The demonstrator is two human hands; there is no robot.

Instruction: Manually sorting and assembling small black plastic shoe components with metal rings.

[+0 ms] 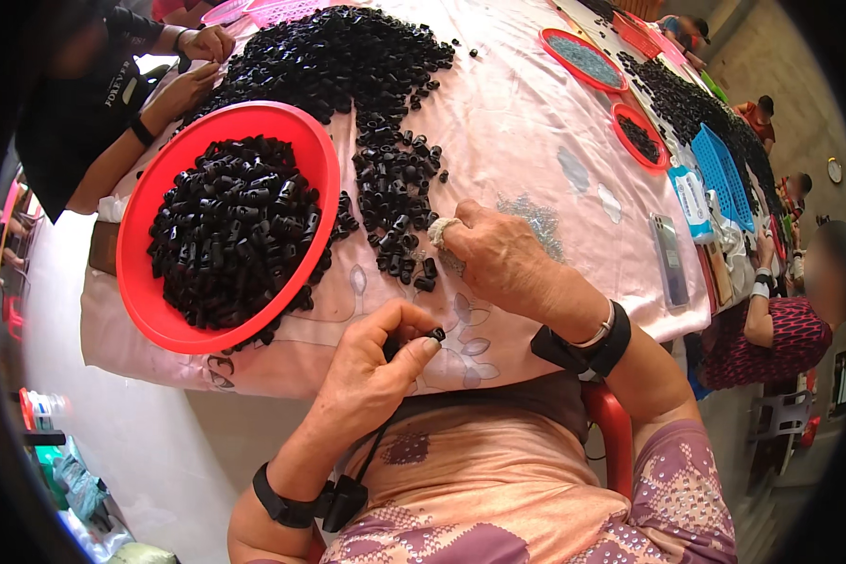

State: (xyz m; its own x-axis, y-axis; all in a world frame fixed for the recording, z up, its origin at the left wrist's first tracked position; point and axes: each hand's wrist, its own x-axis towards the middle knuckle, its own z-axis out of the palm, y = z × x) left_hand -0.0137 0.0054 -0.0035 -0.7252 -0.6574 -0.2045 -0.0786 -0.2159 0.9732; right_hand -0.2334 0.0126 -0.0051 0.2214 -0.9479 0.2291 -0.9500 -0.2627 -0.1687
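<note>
My left hand is closed, pinching a small black plastic cylinder between thumb and forefinger near the table's front edge. Ahead of it and to the right, my right hand is bent down at the cloth with its fingers drawn together; a whitish wrap covers one finger. Whatever those fingers hold is hidden. Beside them lies a scatter of tiny silvery pieces. Loose black plastic cylinders spread just left of my right hand. A red basin at the left is heaped with similar black pieces.
A large mound of black parts covers the far side. Someone's hands work there at the left. Toward the right are a red tray of silvery pieces, a smaller red bowl, a blue basket and a phone.
</note>
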